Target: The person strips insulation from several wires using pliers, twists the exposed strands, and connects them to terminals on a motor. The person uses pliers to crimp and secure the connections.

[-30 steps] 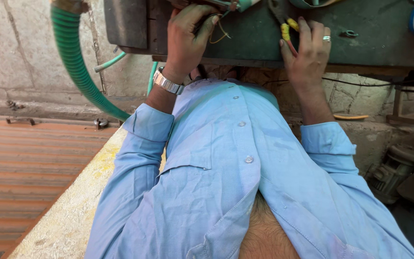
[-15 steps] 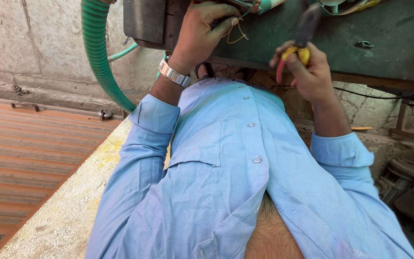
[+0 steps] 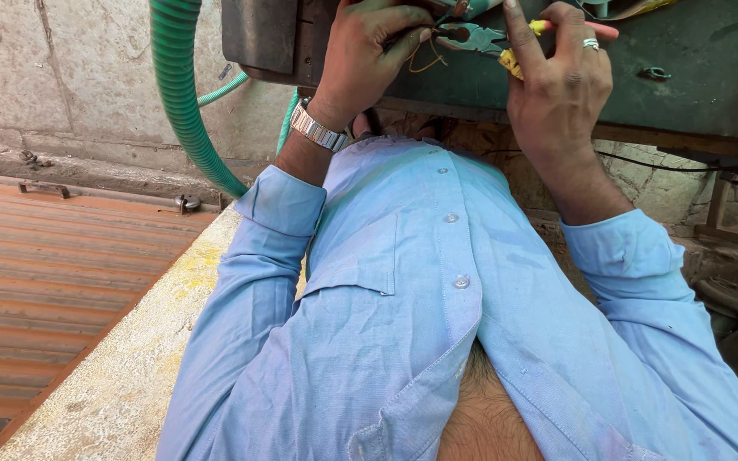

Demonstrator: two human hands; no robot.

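We stood at a dark green metal worktop (image 3: 694, 94) set against a rough concrete wall (image 3: 87, 77), with a ribbed green hose (image 3: 183, 102) curving down past the worktop's left corner and a rust-coloured corrugated sheet (image 3: 53, 282) lying on the ground to the left. Both of our arms, in pale blue sleeves (image 3: 258, 282), reached up to the near edge of the worktop. Our left hand (image 3: 367, 53), a metal watch (image 3: 318, 130) on its wrist, was curled closed with its fingertips pinching thin yellowish wires (image 3: 424, 58), apparently to keep them steady and taut. Our right hand (image 3: 561, 85), a ring (image 3: 589, 43) on one finger, was wrapped around the red-and-yellow handles of a pair of pliers (image 3: 480, 37), the index finger stretched along them, seemingly to guide the tool. The plier nose pointed left, toward the wires, and seemed to touch them right beside the left fingertips, over the worktop near its far edge; whether the nose was closed on the wire we could not tell. A small metal fitting (image 3: 653, 73) lay further right on the worktop, well apart from both hands.
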